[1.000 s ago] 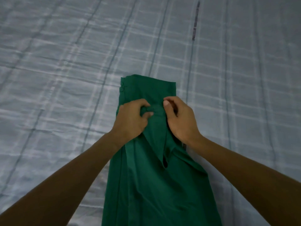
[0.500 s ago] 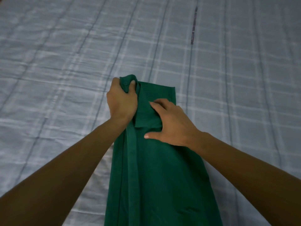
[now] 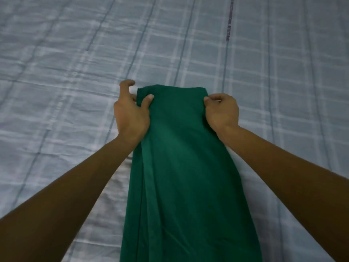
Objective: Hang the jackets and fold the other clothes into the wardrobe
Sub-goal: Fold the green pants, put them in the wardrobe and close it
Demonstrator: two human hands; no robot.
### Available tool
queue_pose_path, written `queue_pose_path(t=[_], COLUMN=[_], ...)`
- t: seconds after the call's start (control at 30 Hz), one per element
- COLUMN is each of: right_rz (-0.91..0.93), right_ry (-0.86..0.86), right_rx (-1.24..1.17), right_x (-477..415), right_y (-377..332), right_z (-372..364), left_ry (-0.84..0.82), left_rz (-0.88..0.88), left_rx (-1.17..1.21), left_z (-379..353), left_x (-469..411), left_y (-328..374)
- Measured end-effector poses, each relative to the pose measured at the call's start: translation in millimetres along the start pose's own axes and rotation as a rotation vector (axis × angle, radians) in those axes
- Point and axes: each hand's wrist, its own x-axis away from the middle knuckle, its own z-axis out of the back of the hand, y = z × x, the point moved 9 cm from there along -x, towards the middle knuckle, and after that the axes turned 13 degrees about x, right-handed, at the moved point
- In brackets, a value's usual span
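A green garment lies folded into a long narrow strip on the bed, running from the bottom edge of the view up to its far end at the middle. My left hand pinches the far left corner, thumb on top of the cloth and fingers curled behind the edge. My right hand grips the far right corner with curled fingers. Both forearms reach in from the lower corners along the strip's sides. The near end of the garment runs out of view.
A pale blue-grey checked bedsheet covers the whole surface around the garment, slightly wrinkled. A dark printed strip marks the sheet at the upper right. No wardrobe or other clothes are in view.
Both hands have left the middle of the cloth and moved apart to its two far corners. The collar fold is gone from sight and the far end now lies flat and wide.
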Motion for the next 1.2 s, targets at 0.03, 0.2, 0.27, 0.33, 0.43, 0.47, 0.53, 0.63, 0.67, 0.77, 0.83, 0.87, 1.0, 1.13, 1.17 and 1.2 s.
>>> queue_pose_path(t=[0.03, 0.2, 0.27, 0.33, 0.43, 0.47, 0.53, 0.63, 0.67, 0.77, 0.83, 0.87, 1.0, 1.13, 1.17, 1.2], right_rz=[0.017, 0.286, 0.428, 0.519, 0.549, 0.560, 0.572, 0.572, 0.577, 0.601, 0.599, 0.601, 0.627, 0.711, 0.728, 0.740], right_ry=[0.015, 0.152, 0.148, 0.113, 0.100, 0.100, 0.059, -0.018, -0.043, -0.102, -0.141, -0.163, -0.194, -0.218, -0.241, -0.268], right_rx=[0.021, 0.017, 0.086, 0.133, 0.161, 0.173, 0.198, 0.255, 0.277, 0.356, 0.449, 0.499, 0.617, 0.702, 0.750, 0.807], right_x=[1.7, 54.3, 87.3, 121.9, 171.3, 188.5, 224.9, 279.9, 298.3, 349.2, 379.6, 393.5, 433.1, 461.8, 470.0, 477.6], right_y=[2.1, -5.3, -4.0, 3.4, 23.7, 31.5, 50.4, 82.8, 92.6, 119.4, 136.8, 144.7, 167.3, 168.2, 168.5, 169.6], right_z=[0.6, 18.3, 21.6, 23.9, 35.8, 39.7, 42.8, 46.7, 48.7, 53.4, 53.7, 53.5, 57.2, 47.9, 40.4, 32.9], left_ry=[-0.005, -0.072, -0.127, -0.175, -0.237, -0.258, -0.284, -0.284, -0.290, -0.347, -0.402, -0.429, -0.346, -0.124, -0.112, -0.112], left_rz=[0.029, -0.046, -0.108, -0.146, -0.174, -0.174, -0.111, 0.096, 0.141, 0.247, 0.387, 0.442, 0.415, 0.324, 0.312, 0.325], left_rx=[0.019, -0.053, -0.180, -0.330, -0.470, -0.509, -0.571, -0.618, -0.631, -0.627, -0.573, -0.546, -0.420, -0.265, -0.267, -0.287], left_z=[-0.9, 3.0, 9.3, 16.6, 22.3, 24.0, 31.6, 54.0, 61.7, 80.5, 87.5, 89.5, 111.0, 148.5, 155.3, 162.0], left_x=[1.2, 38.3, 67.2, 101.7, 159.3, 179.3, 219.8, 282.9, 304.7, 361.2, 393.2, 406.7, 427.0, 418.4, 420.6, 425.8], left_y=[-1.0, -4.7, -10.6, -17.7, -15.1, -12.7, -14.3, -27.6, -30.8, -36.5, -45.1, -48.4, -42.0, -30.7, -32.7, -37.5])
